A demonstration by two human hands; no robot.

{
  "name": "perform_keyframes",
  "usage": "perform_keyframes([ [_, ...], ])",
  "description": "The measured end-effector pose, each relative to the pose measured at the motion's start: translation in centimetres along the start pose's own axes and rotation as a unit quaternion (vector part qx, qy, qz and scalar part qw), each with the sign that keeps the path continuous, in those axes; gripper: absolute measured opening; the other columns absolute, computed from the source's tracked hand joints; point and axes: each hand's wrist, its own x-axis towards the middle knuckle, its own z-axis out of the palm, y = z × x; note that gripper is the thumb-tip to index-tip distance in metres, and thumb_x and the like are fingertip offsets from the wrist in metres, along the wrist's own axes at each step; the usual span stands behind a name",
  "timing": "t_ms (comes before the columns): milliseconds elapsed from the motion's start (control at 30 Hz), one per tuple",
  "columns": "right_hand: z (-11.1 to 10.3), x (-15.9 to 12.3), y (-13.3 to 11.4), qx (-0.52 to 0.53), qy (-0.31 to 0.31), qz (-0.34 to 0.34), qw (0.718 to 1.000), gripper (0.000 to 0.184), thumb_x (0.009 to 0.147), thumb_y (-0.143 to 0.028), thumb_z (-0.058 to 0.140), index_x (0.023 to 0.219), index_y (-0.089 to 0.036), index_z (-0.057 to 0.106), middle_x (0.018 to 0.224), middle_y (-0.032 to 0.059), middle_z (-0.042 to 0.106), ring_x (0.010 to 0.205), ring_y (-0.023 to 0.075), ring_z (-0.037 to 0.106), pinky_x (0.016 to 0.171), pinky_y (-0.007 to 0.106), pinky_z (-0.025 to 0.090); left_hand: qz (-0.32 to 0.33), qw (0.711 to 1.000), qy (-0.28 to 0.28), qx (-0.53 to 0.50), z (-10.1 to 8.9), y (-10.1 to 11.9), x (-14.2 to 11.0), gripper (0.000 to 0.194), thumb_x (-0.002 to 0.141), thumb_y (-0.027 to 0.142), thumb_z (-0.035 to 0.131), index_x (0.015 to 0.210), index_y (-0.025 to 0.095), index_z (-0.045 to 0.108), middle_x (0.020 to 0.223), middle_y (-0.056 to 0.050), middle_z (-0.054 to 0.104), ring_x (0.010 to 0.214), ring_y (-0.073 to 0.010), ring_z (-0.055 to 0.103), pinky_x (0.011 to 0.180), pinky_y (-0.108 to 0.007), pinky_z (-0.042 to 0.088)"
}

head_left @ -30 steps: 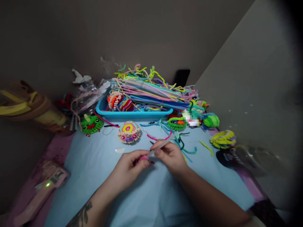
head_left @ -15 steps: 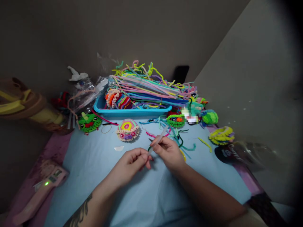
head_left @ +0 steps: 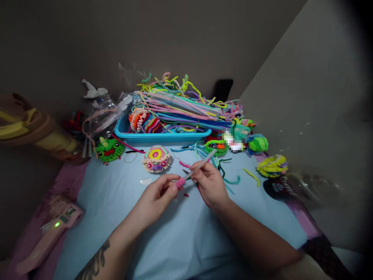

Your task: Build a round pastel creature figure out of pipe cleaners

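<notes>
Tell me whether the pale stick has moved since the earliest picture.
Yes: the pale stick in the right hand has shifted away from the person; its far end now sits nearer the front edge of the blue tray.

Pink piece (head_left: 180, 182), whitish stick (head_left: 201, 163), blue tray (head_left: 163, 137), pale blue cloth (head_left: 110, 206), multicolour ringed ball (head_left: 156, 157)

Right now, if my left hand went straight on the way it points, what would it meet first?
Likely the translucent stick in your right hand, just beyond the pink fuzzy piece your left hand holds. Depth is unclear; the right hand itself might come first.
</notes>
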Motion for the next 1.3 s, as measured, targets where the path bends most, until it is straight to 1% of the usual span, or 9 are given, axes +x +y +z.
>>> perform_keyframes([
  [100, -0.2, 0.4, -0.1, 0.034, 0.028, 0.002, 0.999, 0.02, 0.078, -0.038, 0.069, 0.086, -0.02, 0.066, 0.062, -0.0041, 0.052, 0.055, 0.0076, 0.044, 0.052, 0.02, 0.036, 0.014, 0.995, 0.068, 0.066, -0.5, -0.1, -0.1, 0.032, 0.08, 0.038, 0.058, 0.102, 0.015, 0.061, 0.079, -0.003, 0.064, 0.067, -0.0137, 0.056, 0.059, -0.023, 0.042],
  [233, -0.1, 0.3, -0.7, -0.008, -0.031, 0.025, 0.999, 0.023, 0.075, -0.035, 0.072, 0.093, -0.022, 0.067, 0.072, -0.0018, 0.059, 0.062, 0.0093, 0.051, 0.058, 0.021, 0.041, 0.064, 0.98, 0.126, 0.141, -1.0, -0.4, -0.1, 0.021, 0.082, 0.034, 0.058, 0.092, 0.017, 0.066, 0.084, -0.003, 0.068, 0.073, -0.0141, 0.059, 0.064, -0.023, 0.045],
  [400, 0.4, 0.1, -1.1, -0.054, -0.065, 0.015, 0.996, 0.015, 0.071, -0.031, 0.075, 0.079, -0.02, 0.068, 0.075, -0.0003, 0.058, 0.068, 0.0121, 0.055, 0.06, 0.024, 0.045, 0.133, 0.958, 0.145, 0.207, -0.8, -1.0, -0.1, 0.02, 0.082, 0.03, 0.06, 0.097, 0.019, 0.067, 0.087, -0.003, 0.07, 0.073, -0.0139, 0.062, 0.066, -0.024, 0.047],
  [500, 0.2, 0.2, -1.1, -0.076, -0.053, -0.004, 0.996, 0.012, 0.073, -0.03, 0.072, 0.08, -0.021, 0.068, 0.076, -0.0004, 0.058, 0.069, 0.0121, 0.054, 0.061, 0.024, 0.044, 0.169, 0.945, 0.165, 0.226, -0.8, -1.0, -0.1, 0.023, 0.079, 0.03, 0.065, 0.1, 0.019, 0.066, 0.091, -0.004, 0.07, 0.075, -0.0142, 0.064, 0.067, -0.024, 0.049],
  [600, 0.0, 0.2, -1.0, -0.076, -0.033, -0.014, 0.996, 0.011, 0.076, -0.031, 0.07, 0.081, -0.021, 0.067, 0.075, -0.0011, 0.058, 0.067, 0.0115, 0.052, 0.059, 0.023, 0.042, 0.191, 0.931, 0.191, 0.245, -0.9, -0.7, -0.2, 0.018, 0.079, 0.028, 0.066, 0.094, 0.018, 0.068, 0.088, -0.003, 0.071, 0.069, -0.0129, 0.064, 0.062, -0.022, 0.049],
  [733, -0.1, 0.2, -0.8, -0.054, -0.038, 0.006, 0.998, 0.015, 0.076, -0.033, 0.071, 0.081, -0.02, 0.066, 0.072, -0.0017, 0.057, 0.062, 0.0103, 0.05, 0.055, 0.022, 0.04, 0.207, 0.92, 0.202, 0.265, -0.9, -0.4, -0.4, 0.013, 0.082, 0.028, 0.061, 0.087, 0.018, 0.07, 0.078, -0.002, 0.072, 0.062, -0.0117, 0.063, 0.057, -0.02, 0.048],
  [933, -0.3, -0.1, 0.2, -0.012, -0.059, 0.047, 0.997, 0.016, 0.077, -0.034, 0.071, 0.085, -0.02, 0.068, 0.07, -0.0008, 0.061, 0.062, 0.0103, 0.055, 0.056, 0.022, 0.043, 0.215, 0.915, 0.215, 0.266, -0.7, -0.5, -0.6, 0.013, 0.083, 0.026, 0.061, 0.086, 0.018, 0.07, 0.077, -0.002, 0.073, 0.063, -0.0124, 0.065, 0.059, -0.021, 0.049],
  [1100, -0.3, -0.3, 0.4, -0.018, -0.064, 0.04, 0.997, 0.016, 0.077, -0.034, 0.07, 0.084, -0.02, 0.068, 0.071, 0.0, 0.061, 0.062, 0.0107, 0.056, 0.056, 0.022, 0.045, 0.221, 0.917, 0.203, 0.264, -0.5, -0.4, -0.6, 0.013, 0.083, 0.026, 0.061, 0.086, 0.018, 0.07, 0.077, -0.002, 0.073, 0.065, -0.013, 0.066, 0.061, -0.022, 0.05],
  [1300, 0.7, -0.4, -1.0, -0.036, -0.083, 0.013, 0.996, 0.02, 0.072, -0.036, 0.073, 0.082, -0.02, 0.067, 0.071, 0.0001, 0.059, 0.06, 0.0112, 0.053, 0.052, 0.022, 0.044, 0.205, 0.918, 0.206, 0.27, -0.4, -0.3, -0.7, 0.015, 0.084, 0.029, 0.059, 0.086, 0.018, 0.069, 0.079, -0.003, 0.073, 0.067, -0.0142, 0.066, 0.06, -0.023, 0.051],
])
